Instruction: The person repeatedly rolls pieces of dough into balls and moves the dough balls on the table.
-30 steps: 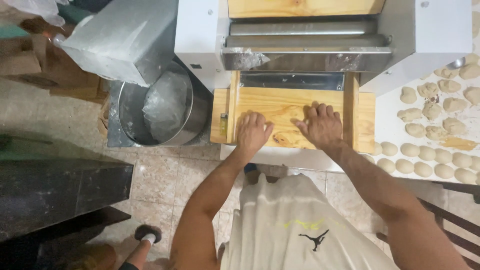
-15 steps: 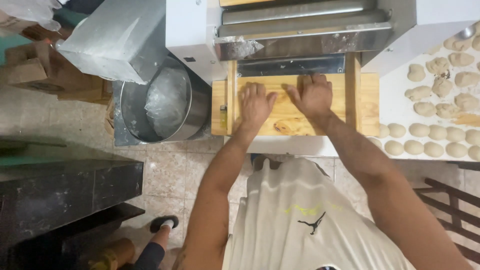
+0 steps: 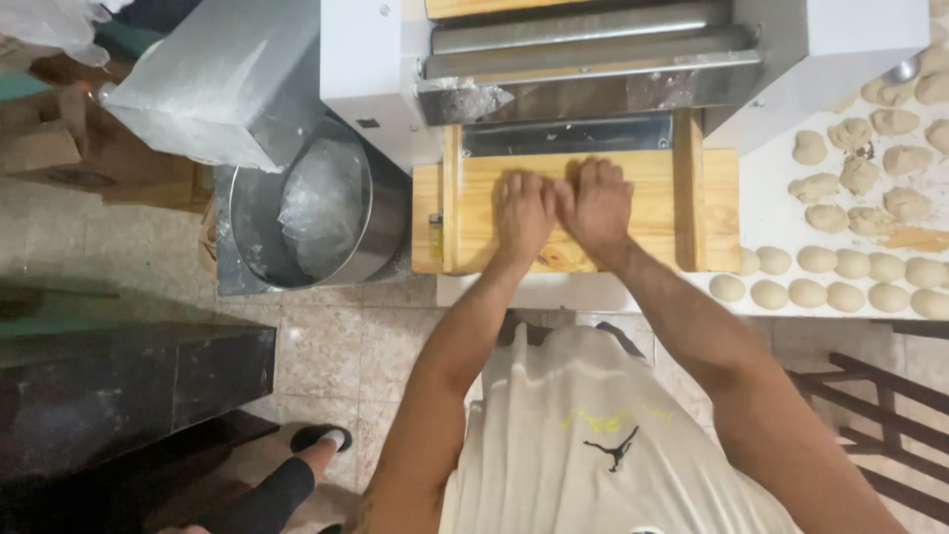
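Hands are laid flat, palms down and fingers spread, side by side: the left hand (image 3: pixel 524 213) and right hand (image 3: pixel 596 206) are pressed on the wooden board (image 3: pixel 474 213) at its far edge, just before the steel rollers (image 3: pixel 583 40). Feeding appears under way; no dough can be seen beneath them. Steady forward pressure would be called for.

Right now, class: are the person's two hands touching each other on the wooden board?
Touching. The head view shows the left hand and right hand pressed side by side on the wooden board, no gap between them.
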